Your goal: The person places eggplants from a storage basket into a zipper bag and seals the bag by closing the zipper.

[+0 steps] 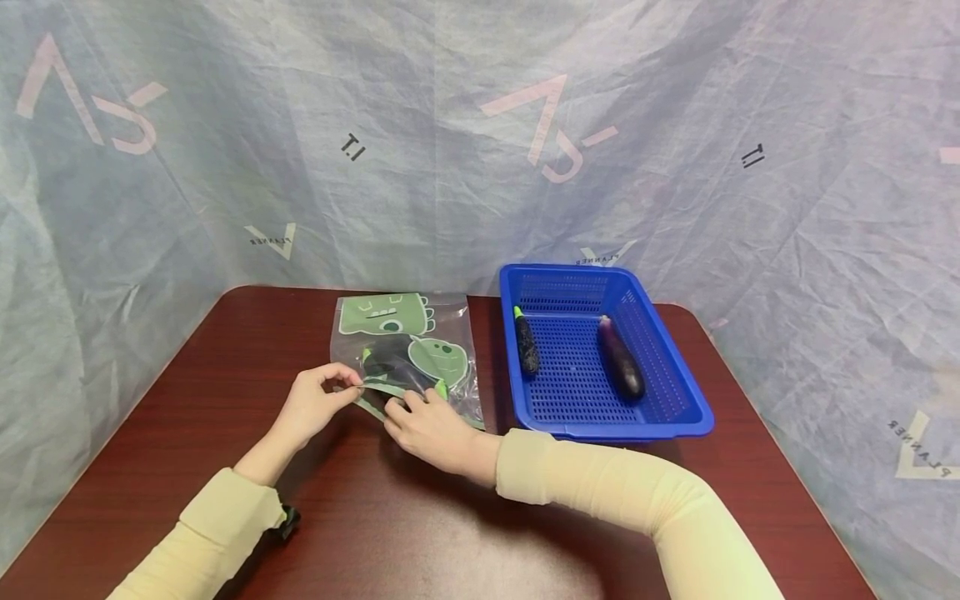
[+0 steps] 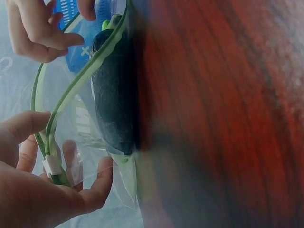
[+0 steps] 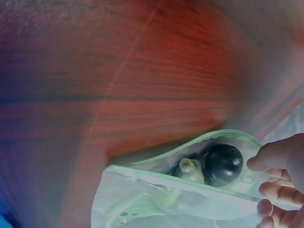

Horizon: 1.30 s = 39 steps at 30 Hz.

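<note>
On a table (image 1: 420, 525), the left hand (image 1: 318, 396) pinches the rim (image 2: 71, 86) of a bag (image 1: 375, 315) of dark vegetables (image 3: 223, 164); the right hand (image 1: 435, 429), fingers (image 2: 42, 29) loosely bent, is at that rim.

Basket (image 1: 573, 367) right of the bag (image 1: 382, 312) — both on the table (image 1: 450, 533)

The near edge of the desk (image 1: 172, 400) falls below the head view's frame, which also crops both sleeves (image 1: 607, 483). Print on the bag (image 1: 438, 360) masks part of the dark vegetables (image 1: 390, 354) inside. The black object (image 1: 288, 522) by the left cuff (image 1: 232, 512) is mostly covered, unidentifiable.
</note>
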Each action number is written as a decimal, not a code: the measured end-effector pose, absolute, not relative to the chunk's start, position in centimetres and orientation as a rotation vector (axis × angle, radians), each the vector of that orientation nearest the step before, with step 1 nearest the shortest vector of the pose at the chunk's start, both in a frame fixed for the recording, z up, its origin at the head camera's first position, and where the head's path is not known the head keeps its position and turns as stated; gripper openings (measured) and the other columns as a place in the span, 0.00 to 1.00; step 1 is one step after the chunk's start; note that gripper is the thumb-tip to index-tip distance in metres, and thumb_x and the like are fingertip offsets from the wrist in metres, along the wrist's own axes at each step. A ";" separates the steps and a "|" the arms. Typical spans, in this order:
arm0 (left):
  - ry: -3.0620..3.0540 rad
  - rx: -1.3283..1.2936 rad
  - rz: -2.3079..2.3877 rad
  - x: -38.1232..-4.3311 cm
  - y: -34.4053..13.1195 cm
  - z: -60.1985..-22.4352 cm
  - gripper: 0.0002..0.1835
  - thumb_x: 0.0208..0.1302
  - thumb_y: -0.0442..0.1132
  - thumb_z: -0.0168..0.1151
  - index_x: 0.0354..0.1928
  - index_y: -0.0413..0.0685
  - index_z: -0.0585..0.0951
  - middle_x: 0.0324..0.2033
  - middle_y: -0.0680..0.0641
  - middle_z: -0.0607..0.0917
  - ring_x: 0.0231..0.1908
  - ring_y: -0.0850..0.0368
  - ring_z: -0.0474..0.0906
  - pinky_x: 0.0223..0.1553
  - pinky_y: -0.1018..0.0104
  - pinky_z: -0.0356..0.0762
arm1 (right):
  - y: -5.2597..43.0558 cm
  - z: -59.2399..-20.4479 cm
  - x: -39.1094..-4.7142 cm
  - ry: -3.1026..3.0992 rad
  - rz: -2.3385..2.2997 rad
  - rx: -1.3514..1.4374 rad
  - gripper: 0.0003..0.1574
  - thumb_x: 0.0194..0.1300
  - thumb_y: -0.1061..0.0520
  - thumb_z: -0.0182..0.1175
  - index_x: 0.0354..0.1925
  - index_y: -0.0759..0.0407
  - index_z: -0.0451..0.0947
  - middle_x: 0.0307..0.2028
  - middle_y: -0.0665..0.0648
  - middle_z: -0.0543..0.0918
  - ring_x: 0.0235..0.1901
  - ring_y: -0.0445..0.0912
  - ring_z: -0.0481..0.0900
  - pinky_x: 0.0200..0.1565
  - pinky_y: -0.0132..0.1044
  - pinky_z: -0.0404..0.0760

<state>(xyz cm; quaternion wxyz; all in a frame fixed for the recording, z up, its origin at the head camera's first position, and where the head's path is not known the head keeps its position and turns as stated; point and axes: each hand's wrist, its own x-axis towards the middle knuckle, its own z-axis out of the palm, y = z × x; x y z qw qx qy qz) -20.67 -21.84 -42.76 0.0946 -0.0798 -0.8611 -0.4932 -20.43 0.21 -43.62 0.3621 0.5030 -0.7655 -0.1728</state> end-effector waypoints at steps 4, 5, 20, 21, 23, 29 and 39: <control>-2.546 -0.240 -1.481 -20.5 -21.9 -42.7 0.06 0.54 0.32 0.67 0.33 0.39 0.81 0.29 0.46 0.83 0.28 0.57 0.73 0.29 0.71 0.72 | 0.5 -42.9 -20.0 -1.979 -0.459 1.297 0.12 0.67 0.53 0.47 0.40 0.48 0.78 0.39 0.49 0.74 0.36 0.46 0.72 0.27 0.37 0.65; -2.544 -0.241 -1.483 -20.5 -21.9 -42.7 0.06 0.54 0.32 0.67 0.33 0.39 0.81 0.29 0.46 0.83 0.28 0.57 0.73 0.29 0.71 0.72 | 0.6 -42.7 -19.9 -1.986 -0.463 1.301 0.12 0.68 0.53 0.47 0.40 0.48 0.78 0.39 0.49 0.74 0.37 0.46 0.72 0.28 0.37 0.65; -2.546 -0.233 -1.478 -20.6 -22.1 -43.1 0.05 0.53 0.31 0.68 0.32 0.41 0.82 0.28 0.45 0.83 0.27 0.59 0.73 0.28 0.72 0.72 | 2.5 -38.8 -21.0 -1.979 -0.515 1.348 0.09 0.67 0.55 0.47 0.37 0.49 0.75 0.37 0.49 0.75 0.37 0.46 0.71 0.33 0.38 0.68; -2.548 -0.234 -1.477 -20.6 -22.1 -43.1 0.05 0.53 0.31 0.68 0.32 0.41 0.82 0.28 0.45 0.83 0.27 0.59 0.73 0.28 0.72 0.72 | 2.6 -38.5 -21.1 -1.985 -0.516 1.351 0.09 0.66 0.56 0.47 0.37 0.49 0.75 0.38 0.49 0.75 0.38 0.46 0.71 0.34 0.38 0.68; -2.551 -0.237 -1.479 -20.6 -22.1 -43.1 0.05 0.54 0.31 0.68 0.32 0.42 0.82 0.29 0.45 0.83 0.27 0.58 0.74 0.29 0.72 0.72 | 2.9 -38.0 -21.2 -2.003 -0.522 1.352 0.07 0.65 0.56 0.49 0.37 0.49 0.75 0.38 0.49 0.75 0.39 0.46 0.71 0.34 0.38 0.69; -2.561 -0.236 -1.471 -20.7 -22.2 -43.3 0.04 0.54 0.32 0.68 0.31 0.42 0.82 0.29 0.45 0.83 0.28 0.56 0.74 0.29 0.71 0.72 | 3.7 -36.6 -21.1 -2.110 -0.520 1.341 0.07 0.61 0.56 0.57 0.40 0.49 0.75 0.40 0.49 0.75 0.41 0.46 0.71 0.36 0.39 0.70; -2.567 -0.227 -1.469 -20.7 -22.4 -43.4 0.04 0.54 0.32 0.68 0.31 0.42 0.82 0.28 0.46 0.83 0.28 0.55 0.73 0.29 0.71 0.72 | 5.1 -34.3 -21.7 -2.198 -0.388 1.313 0.07 0.56 0.56 0.60 0.36 0.52 0.76 0.35 0.50 0.76 0.35 0.47 0.73 0.28 0.38 0.68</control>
